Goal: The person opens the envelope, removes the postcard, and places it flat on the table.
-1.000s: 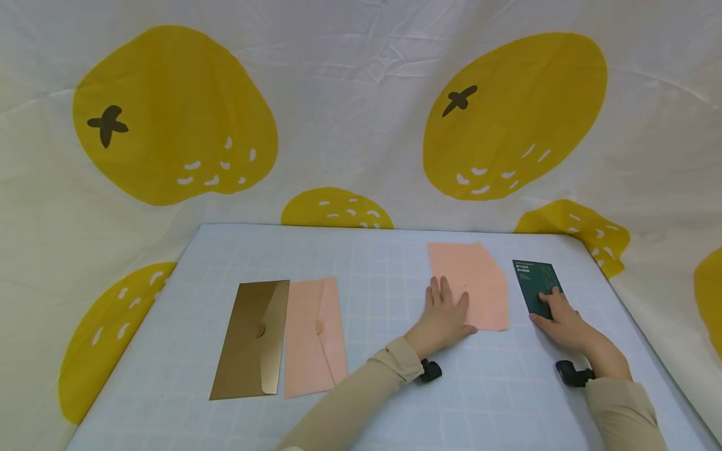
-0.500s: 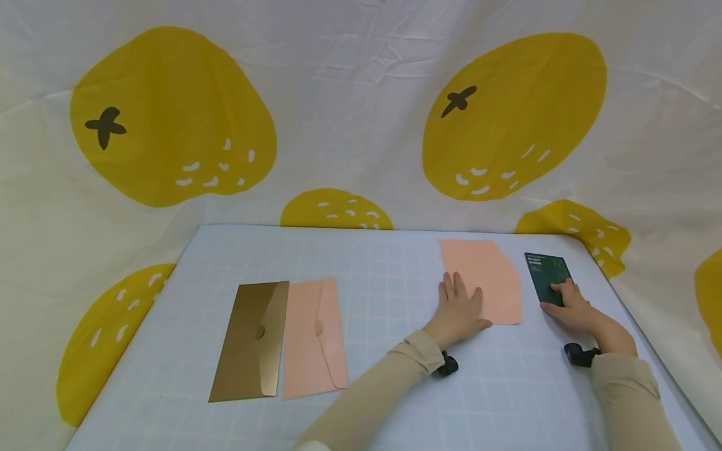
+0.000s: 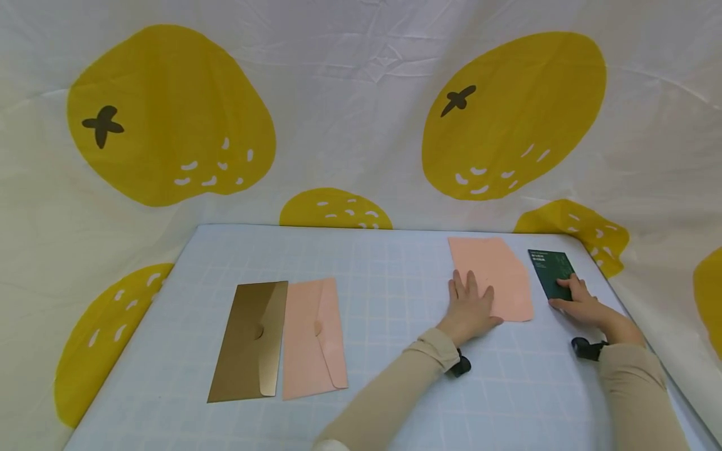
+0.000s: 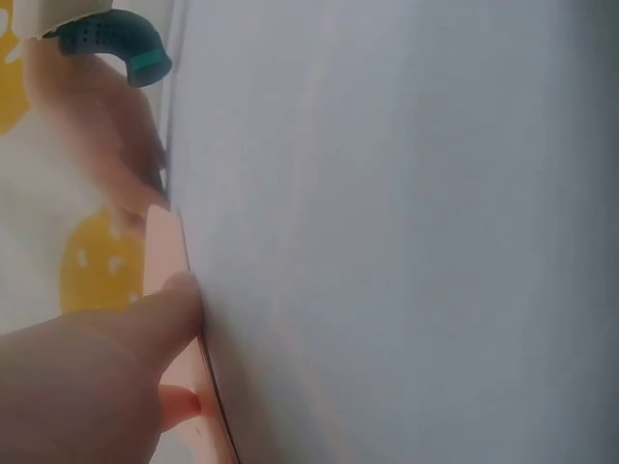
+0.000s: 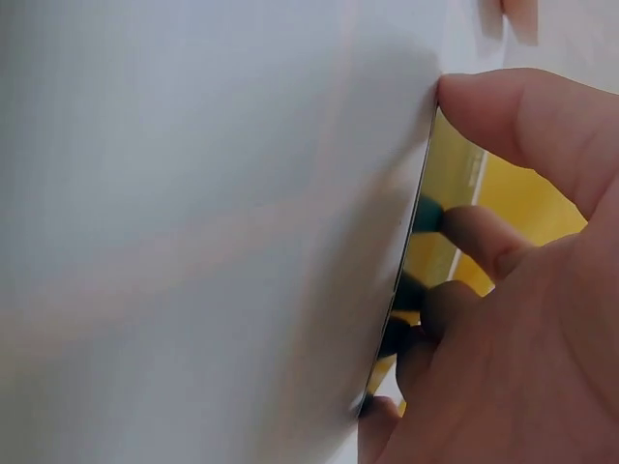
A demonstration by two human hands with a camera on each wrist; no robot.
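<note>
My left hand (image 3: pixel 470 307) lies with spread fingers on the lower left part of a pink envelope (image 3: pixel 493 257), which is flat on the table with its flap side pointing right. In the left wrist view, the thumb (image 4: pixel 169 309) rests at the edge of the pink envelope (image 4: pixel 166 246). My right hand (image 3: pixel 586 307) touches the lower part of a dark green card (image 3: pixel 546 266) with pale print. The right wrist view shows fingertips (image 5: pixel 459 227) on its glossy face and the thumb (image 5: pixel 474 101) at its edge; the hand covers the card's lower right part.
Left of the hands lie a gold-brown envelope (image 3: pixel 242 338) and a second pink envelope (image 3: pixel 307 338), side by side with flaps shut. The table (image 3: pixel 389 282) wears a pale blue checked cloth. Behind it hangs a white curtain (image 3: pixel 350 113) with yellow fruit prints.
Both hands have slid right and slightly away, the pink envelope moving along under the left hand and the green card under the right. The two envelopes at the left have stayed put.
</note>
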